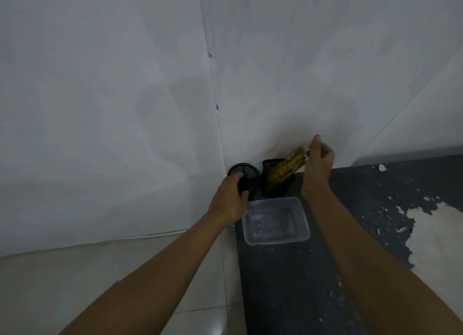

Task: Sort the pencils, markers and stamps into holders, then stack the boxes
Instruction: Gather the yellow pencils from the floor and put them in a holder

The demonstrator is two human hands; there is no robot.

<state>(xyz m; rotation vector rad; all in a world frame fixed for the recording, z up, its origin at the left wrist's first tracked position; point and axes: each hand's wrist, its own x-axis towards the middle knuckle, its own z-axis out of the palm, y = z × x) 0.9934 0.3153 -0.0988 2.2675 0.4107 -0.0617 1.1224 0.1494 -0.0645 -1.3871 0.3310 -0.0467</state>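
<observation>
A round black holder point(246, 173) stands at the far left corner of the dark table, and my left hand point(229, 199) grips its side. Beside it on the right, a square black holder point(275, 184) carries a bundle of yellow pencils point(286, 168) that lean to the right. My right hand point(318, 162) hovers at the pencils' upper ends, fingers loosely curled, thumb up; whether it touches them I cannot tell. A clear empty plastic box point(275, 220) lies just in front of both holders, between my forearms.
The dark table point(350, 234) has chipped paint with a large pale patch point(436, 234) at the right. A white wall rises directly behind the holders. To the left of the table's edge lies pale tiled floor point(125, 272).
</observation>
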